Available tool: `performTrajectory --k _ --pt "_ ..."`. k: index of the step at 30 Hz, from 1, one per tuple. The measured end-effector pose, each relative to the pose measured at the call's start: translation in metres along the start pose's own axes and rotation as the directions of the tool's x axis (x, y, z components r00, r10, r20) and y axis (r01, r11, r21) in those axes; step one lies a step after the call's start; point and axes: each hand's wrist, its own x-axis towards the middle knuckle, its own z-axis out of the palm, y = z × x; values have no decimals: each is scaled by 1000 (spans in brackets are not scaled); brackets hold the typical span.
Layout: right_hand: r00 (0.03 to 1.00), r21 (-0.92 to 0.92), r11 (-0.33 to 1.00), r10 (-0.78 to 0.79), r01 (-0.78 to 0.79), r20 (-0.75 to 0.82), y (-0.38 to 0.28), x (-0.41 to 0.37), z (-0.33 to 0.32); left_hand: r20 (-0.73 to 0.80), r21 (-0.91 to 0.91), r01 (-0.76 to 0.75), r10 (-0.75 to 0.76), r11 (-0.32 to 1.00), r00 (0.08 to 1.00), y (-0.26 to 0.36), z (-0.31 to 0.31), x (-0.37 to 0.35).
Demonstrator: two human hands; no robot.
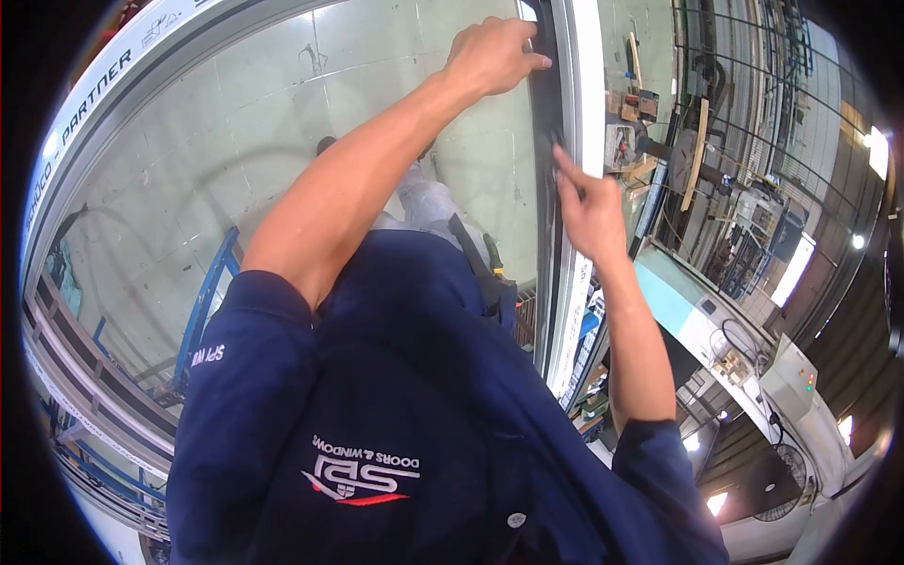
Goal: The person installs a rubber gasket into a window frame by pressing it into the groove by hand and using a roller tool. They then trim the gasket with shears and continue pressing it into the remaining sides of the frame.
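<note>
My left hand [494, 56] is at the top, its fingers curled and fingertips closed at the edge of a black strip [546, 104]. This strip runs along the inner side of a long white and grey frame bar [586, 85]. Lower and to the right, my right hand [593, 212] reaches across the bar with its index finger stretched out, the tip touching the dark strip. The thumb stands apart from that finger, and the other fingers are bent and partly hidden. Nothing shows held in my right hand.
The large frame's other side [104, 94], with printed lettering, curves along the left. A blue metal stand [212, 297] is at the lower left. Right of the bar are a light worktable [683, 306], a control box [791, 377], a machine [753, 212] and a fan [777, 480].
</note>
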Motion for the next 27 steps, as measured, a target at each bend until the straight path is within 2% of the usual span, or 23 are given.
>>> performTrajectory --k 2,5,6,9,10,13,14,16,17,18,19,21,22,23,26,27 --pt "995 28 995 93 -94 29 -30 26 -12 19 -25 9 -8 1000 1000 1 3 -2" --pt "997 -27 997 74 -73 29 -26 24 -11 -26 -69 7 -9 998 1000 0 -8 2" --pt "984 -41 990 140 -137 105 -24 16 -17 -35 -69 18 -20 997 999 0 -14 5" --pt "979 22 983 -180 183 -95 -7 6 0 -27 -97 46 -49 994 998 1 -23 14" --pt "1000 74 997 4 -5 12 -2 12 -4 -11 -108 53 -55 993 998 2 -23 15" --pt "999 -34 999 36 -36 6 -41 57 -17 54 -149 37 -30 988 998 -5 -16 21" --pt "998 -11 998 58 -58 2 -48 63 -19 -1 -116 -5 5 993 1000 -9 -15 23" --pt "1000 10 1000 -9 9 -25 -32 52 -13 -102 -52 -82 77 995 992 -15 -11 23" --pt "998 14 998 -54 54 -38 -26 48 -13 -76 -18 -35 33 999 997 -14 -14 24" --pt "995 -35 997 78 -76 66 -26 38 -18 -56 19 13 -12 1000 998 -12 -18 25" --pt "999 -24 999 28 -27 30 -22 38 -14 -34 55 62 -61 997 998 -11 -22 24" --pt "997 -4 999 -55 55 -46 -25 35 -8 -9 24 103 -103 994 995 -14 -20 26" --pt "997 6 998 66 -66 41 -25 46 -13 -3 3 116 -116 993 993 -15 -19 27" --pt "999 10 999 43 -43 8 -34 58 -14 7 -15 126 -126 992 992 -15 -17 27" --pt "994 -17 998 -58 57 -87 -42 79 -14 -71 -54 62 -66 997 995 -17 -17 25" --pt "997 -20 999 -34 33 -69 -38 73 -14 -63 -105 45 -52 993 997 -18 -19 22"
